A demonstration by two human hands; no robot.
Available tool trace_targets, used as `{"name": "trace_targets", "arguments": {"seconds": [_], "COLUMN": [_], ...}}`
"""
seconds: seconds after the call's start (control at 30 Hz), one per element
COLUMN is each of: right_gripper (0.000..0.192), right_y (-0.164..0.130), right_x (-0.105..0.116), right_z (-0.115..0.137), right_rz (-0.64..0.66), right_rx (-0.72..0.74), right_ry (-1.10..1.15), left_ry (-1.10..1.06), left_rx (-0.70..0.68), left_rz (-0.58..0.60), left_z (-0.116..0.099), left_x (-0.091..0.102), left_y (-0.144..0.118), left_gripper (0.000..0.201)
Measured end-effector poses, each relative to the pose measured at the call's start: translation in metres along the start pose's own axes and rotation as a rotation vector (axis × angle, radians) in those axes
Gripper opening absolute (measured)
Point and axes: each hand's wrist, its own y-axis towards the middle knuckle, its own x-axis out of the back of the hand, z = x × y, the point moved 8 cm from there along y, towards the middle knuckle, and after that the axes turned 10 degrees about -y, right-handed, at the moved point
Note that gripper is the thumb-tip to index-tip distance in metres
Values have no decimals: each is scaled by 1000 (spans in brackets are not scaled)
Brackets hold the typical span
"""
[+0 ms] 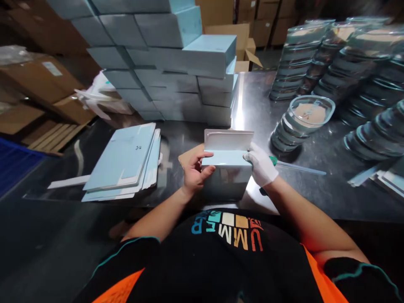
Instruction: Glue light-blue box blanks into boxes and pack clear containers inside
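- Blue box (227, 174) stood on the dark table (315, 147), right in front of your tummy and between your two hands.
- Its white lid flap (228, 139) stuck straight up at the back, on the far side from you.
- Its long side ran left to right, from one hand across to the other.
- Your left hand (195, 168) had no glove. It was curled around the left end of the box, with the thumb on the top edge.
- Your right hand (261, 167) wore a white glove. It was closed on the right end, with fingers at the top corner by the flap.
- Both hands touched the box, so neither one was nearer. The flap lay just past your fingertips, away from you.
- A pile of flat blue sheets (124, 162) lay well to the left of your left hand.
- A big stack of made blue boxes (176, 63) stood behind, farther back on the table.
- Stacks of clear round trays (303, 122) leaned on the right side.
- A thin green-tipped stick (295, 167) lay just beside your right hand.
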Motion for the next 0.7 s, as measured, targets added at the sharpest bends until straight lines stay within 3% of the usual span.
{"name": "trace_targets", "arguments": {"seconds": [0.17, 0.3, 0.37, 0.43, 0.5, 0.57, 0.7], "right_gripper": [36, 67, 60, 37, 25, 26, 33], "right_y": [-10, -26, -34, -40, -43, -45, -46], "right_x": [-1, 0, 0, 1, 0, -1, 2], "right_z": [-12, -19, -18, -13, -5, 4, 20], "right_rz": [88, 102, 90, 81, 104, 122, 111], "right_rx": [23, 153, 241, 302, 353, 415, 522], "right_ry": [168, 174, 105, 55, 5, -37, -48], "left_ry": [-15, -160, -155, -85, -31, -17, -12], "left_rx": [-108, -111, -119, -154, -186, -194, -170], "left_rz": [54, 16, 70, 210, 358, 439, 490], "left_z": [2, 7, 5, -1, -7, -10, -11], "left_x": [4, 11, 11, 5, -2, -6, -11], "left_y": [0, 4, 9, 12, 14, 15, 18], "left_gripper": [54, 60, 62, 51, 40, 38, 40]}}
